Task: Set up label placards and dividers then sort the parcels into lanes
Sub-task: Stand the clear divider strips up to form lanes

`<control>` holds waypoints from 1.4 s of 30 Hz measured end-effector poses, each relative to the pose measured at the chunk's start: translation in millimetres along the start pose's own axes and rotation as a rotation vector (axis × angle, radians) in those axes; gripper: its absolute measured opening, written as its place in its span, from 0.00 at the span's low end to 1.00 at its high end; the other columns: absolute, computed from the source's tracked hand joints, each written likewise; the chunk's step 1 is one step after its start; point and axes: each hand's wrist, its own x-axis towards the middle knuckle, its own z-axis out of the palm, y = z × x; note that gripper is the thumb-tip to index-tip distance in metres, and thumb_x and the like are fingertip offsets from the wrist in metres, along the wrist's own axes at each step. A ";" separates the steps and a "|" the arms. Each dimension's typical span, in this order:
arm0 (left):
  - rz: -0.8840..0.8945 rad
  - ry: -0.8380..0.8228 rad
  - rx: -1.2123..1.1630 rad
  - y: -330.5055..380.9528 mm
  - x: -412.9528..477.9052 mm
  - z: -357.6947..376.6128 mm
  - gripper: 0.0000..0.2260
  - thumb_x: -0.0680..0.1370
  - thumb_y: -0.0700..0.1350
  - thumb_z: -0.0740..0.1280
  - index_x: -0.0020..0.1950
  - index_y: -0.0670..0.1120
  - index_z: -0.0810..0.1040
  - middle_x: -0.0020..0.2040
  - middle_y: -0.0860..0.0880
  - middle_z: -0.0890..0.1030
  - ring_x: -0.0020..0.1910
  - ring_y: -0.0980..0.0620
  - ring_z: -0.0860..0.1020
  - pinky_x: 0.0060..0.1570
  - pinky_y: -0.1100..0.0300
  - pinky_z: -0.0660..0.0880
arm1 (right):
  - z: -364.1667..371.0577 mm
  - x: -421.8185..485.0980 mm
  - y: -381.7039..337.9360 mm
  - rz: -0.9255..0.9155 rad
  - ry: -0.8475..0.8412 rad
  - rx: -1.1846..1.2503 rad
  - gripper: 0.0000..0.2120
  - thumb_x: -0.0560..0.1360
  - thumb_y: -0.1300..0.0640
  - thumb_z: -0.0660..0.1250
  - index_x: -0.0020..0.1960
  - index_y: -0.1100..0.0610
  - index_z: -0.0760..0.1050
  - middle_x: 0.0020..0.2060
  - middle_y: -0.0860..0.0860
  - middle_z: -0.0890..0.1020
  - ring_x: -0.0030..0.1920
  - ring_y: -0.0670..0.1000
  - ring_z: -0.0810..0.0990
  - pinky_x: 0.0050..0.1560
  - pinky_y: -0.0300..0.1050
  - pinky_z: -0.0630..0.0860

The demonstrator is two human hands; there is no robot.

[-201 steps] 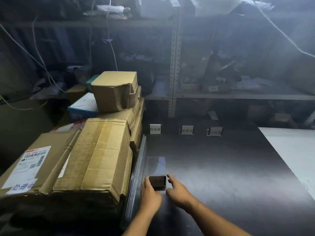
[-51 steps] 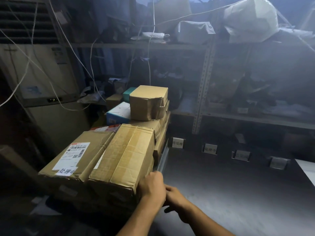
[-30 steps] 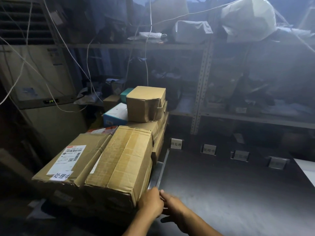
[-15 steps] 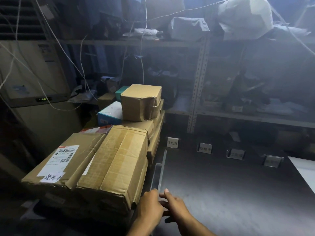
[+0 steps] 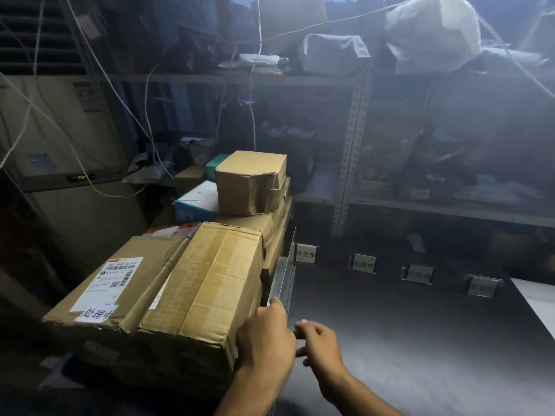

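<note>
A clear acrylic divider (image 5: 285, 274) stands on edge along the left side of the dark table (image 5: 405, 340), right against the stacked parcels. My left hand (image 5: 267, 334) grips its near end. My right hand (image 5: 318, 343) hovers just to the right with its fingers spread, holding nothing. Several small label placards stand in a row at the table's back edge, among them the first placard (image 5: 305, 253) and the second placard (image 5: 364, 263). The parcels are cardboard boxes: a large box (image 5: 207, 289), a labelled box (image 5: 120, 280) and a small box (image 5: 249, 183) on top.
A blue-and-white carton (image 5: 196, 201) sits behind the stack. A white board (image 5: 537, 298) lies at the table's right edge. Metal shelving (image 5: 351, 151) with clutter rises behind the table. A tall air-conditioning unit (image 5: 60, 151) and hanging cords stand at the left.
The divider has come up from lying low beside the boxes to standing on edge. My left hand rose with its near end, and my right hand drew slightly away to the right.
</note>
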 end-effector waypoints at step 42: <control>-0.230 -0.558 -1.037 180.7 228.7 166.4 0.16 0.81 0.38 0.59 0.52 0.59 0.79 0.52 0.49 0.85 0.51 0.48 0.83 0.42 0.57 0.79 | -159.3 242.6 -67.8 0.098 -0.075 0.145 0.20 0.82 0.60 0.63 0.73 0.50 0.72 0.55 0.53 0.83 0.54 0.54 0.83 0.51 0.51 0.80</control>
